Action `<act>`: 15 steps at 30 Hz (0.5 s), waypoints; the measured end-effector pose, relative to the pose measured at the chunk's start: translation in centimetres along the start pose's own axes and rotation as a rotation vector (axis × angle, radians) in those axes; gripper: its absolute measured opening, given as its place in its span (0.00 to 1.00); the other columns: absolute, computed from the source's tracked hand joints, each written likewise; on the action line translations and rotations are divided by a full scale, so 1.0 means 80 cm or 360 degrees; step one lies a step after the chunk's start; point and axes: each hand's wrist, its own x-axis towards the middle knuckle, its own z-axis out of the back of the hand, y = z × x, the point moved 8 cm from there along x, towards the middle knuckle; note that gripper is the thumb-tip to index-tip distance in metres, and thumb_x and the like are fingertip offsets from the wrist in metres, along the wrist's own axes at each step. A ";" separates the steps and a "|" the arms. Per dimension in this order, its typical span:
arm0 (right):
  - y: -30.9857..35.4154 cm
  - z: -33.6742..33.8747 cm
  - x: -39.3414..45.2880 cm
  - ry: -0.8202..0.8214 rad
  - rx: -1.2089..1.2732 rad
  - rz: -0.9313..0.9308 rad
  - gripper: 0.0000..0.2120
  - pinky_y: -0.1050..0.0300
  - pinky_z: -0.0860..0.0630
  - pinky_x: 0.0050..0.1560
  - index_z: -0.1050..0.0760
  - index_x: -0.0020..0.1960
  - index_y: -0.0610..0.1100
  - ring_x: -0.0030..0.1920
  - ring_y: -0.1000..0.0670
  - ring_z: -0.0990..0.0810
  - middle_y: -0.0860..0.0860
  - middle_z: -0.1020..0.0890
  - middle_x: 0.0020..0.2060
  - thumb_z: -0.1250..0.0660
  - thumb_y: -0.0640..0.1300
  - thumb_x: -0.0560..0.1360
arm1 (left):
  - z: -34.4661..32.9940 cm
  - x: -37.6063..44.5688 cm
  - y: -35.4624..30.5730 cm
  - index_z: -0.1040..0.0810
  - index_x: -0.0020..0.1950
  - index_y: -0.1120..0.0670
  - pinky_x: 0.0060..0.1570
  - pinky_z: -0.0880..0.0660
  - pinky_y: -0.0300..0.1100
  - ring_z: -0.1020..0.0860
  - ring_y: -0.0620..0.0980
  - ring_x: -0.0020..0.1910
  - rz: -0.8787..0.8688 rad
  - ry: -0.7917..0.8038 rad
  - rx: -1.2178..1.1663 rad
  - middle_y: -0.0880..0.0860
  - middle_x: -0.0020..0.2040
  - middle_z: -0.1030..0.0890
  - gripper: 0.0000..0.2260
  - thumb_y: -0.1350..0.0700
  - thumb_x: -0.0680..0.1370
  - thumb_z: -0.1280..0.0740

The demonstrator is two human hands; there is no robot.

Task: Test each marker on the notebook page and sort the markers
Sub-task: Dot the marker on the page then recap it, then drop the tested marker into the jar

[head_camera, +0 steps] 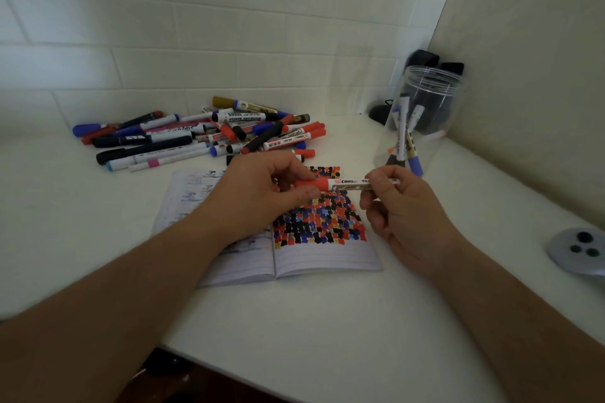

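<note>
red marker (pixel 340 184) lies left-right above notebook (pixel 324 255) | left hand (pixel 262 193) pinches its cap end | right hand (pixel 402 206) grips barrel end | likely pull apart along axis

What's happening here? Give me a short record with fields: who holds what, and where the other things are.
held item: red marker, level above the notebook
left hand: pinches the red cap end
right hand: pinches the white barrel end
cap: on
notebook: open, right page covered in colour swatches
marker pile: loose on the table behind the notebook
clear jar: right rear, a few markers inside
</note>
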 end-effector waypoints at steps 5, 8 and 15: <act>-0.003 -0.004 -0.001 0.0024 -0.0109 -0.0015 0.08 0.62 0.32 0.25 0.26 0.52 0.41 0.27 0.51 0.29 0.46 0.18 0.35 0.39 0.45 0.85 | -0.003 -0.001 -0.001 0.18 0.44 0.37 0.43 0.19 0.42 0.18 0.47 0.41 0.0023 0.0068 -0.0022 0.40 0.41 0.15 0.05 0.42 0.69 0.26; -0.002 -0.008 -0.001 0.0036 -0.0125 -0.0025 0.08 0.62 0.30 0.26 0.27 0.53 0.40 0.27 0.51 0.27 0.46 0.18 0.35 0.39 0.45 0.85 | -0.004 -0.001 0.000 0.17 0.45 0.37 0.44 0.19 0.41 0.18 0.44 0.42 0.0012 0.0054 0.0062 0.37 0.41 0.16 0.06 0.42 0.70 0.25; 0.003 -0.009 -0.005 -0.0043 -0.0206 0.0046 0.04 0.59 0.24 0.32 0.29 0.55 0.46 0.31 0.50 0.22 0.44 0.18 0.40 0.39 0.46 0.86 | -0.020 0.001 0.005 0.15 0.49 0.42 0.43 0.26 0.29 0.20 0.33 0.46 0.0019 0.0169 0.0272 0.36 0.42 0.18 0.09 0.44 0.71 0.23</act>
